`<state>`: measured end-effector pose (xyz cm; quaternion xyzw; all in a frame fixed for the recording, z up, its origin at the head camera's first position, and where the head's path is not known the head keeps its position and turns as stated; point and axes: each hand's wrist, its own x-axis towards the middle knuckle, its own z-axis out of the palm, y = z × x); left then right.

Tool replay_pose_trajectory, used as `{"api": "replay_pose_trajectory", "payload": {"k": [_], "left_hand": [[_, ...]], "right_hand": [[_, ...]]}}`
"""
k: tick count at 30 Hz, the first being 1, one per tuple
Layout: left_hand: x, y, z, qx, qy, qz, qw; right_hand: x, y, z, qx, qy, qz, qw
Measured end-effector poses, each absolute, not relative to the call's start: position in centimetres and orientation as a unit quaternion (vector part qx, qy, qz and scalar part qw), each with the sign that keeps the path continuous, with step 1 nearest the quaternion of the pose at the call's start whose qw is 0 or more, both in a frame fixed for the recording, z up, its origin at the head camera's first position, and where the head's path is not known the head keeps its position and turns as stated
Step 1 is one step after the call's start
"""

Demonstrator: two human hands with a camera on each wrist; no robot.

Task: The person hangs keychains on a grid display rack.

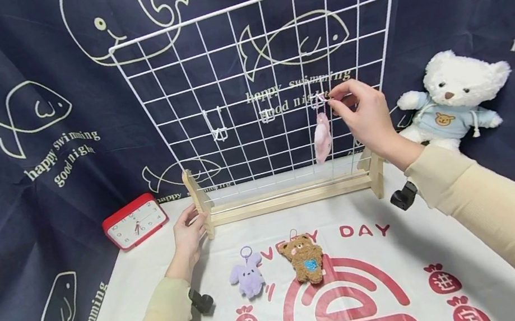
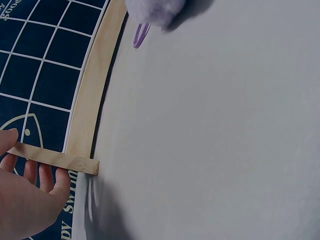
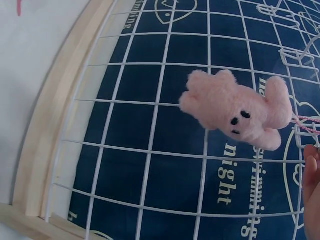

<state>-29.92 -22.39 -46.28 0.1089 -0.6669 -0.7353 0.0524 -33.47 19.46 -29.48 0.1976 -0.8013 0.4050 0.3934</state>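
Nearest is the pale sleeve (image 1: 504,227) at four o'clock, and beyond it the right hand (image 1: 364,111), thumb and fingertips pinching the cord (image 3: 300,118) of the pink toy (image 1: 323,141), which hangs just off centre at three o'clock, in front of the grid (image 1: 252,3). The cord sits right by the hook (image 1: 315,105), but I cannot tell whether its loop is over the wire; if it has missed or only caught the tip, letting go could drop the toy to the table (image 1: 367,267). The fingertips cover much of the hook, so a poor catch could easily go unnoticed. The left hand, at eight o'clock (image 1: 190,234), grips the wooden foot (image 1: 195,191), thumb on one face and fingers on the other. Should that hold slacken while the right hand pushes or tugs, the grid might rock or slide, and the hook with it, since it probably just rests on the wires. A downward pull could also stretch the thin cord. The purple toy (image 1: 249,278), towards half past six, and the brown bear (image 1: 306,260), towards half past five, lie in front of the stand, where a forward slip could bump them.
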Motion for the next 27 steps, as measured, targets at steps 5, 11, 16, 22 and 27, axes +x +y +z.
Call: {"api": "replay_pose_trajectory", "payload": {"k": [5, 11, 16, 22, 27], "left_hand": [[-30.9, -22.8, -48.0, 0.111, -0.667, -0.734, 0.063], [-30.9, -22.9, -47.8, 0.116, -0.672, -0.729, 0.062], [-30.8, -22.9, -47.6, 0.115, -0.674, -0.727, 0.061], [-30.8, -22.9, -47.6, 0.112, -0.674, -0.728, 0.056], [-30.9, -22.9, -47.7, 0.110, -0.675, -0.727, 0.057]], "right_hand": [[-32.7, 19.9, -30.6, 0.209, -0.805, 0.404, 0.382], [-31.6, 19.8, -32.0, 0.236, -0.805, 0.398, 0.371], [-30.8, 19.5, -33.1, 0.259, -0.801, 0.407, 0.354], [-30.1, 18.9, -34.5, 0.280, -0.798, 0.419, 0.330], [-29.9, 18.4, -35.7, 0.295, -0.796, 0.423, 0.317]]}}
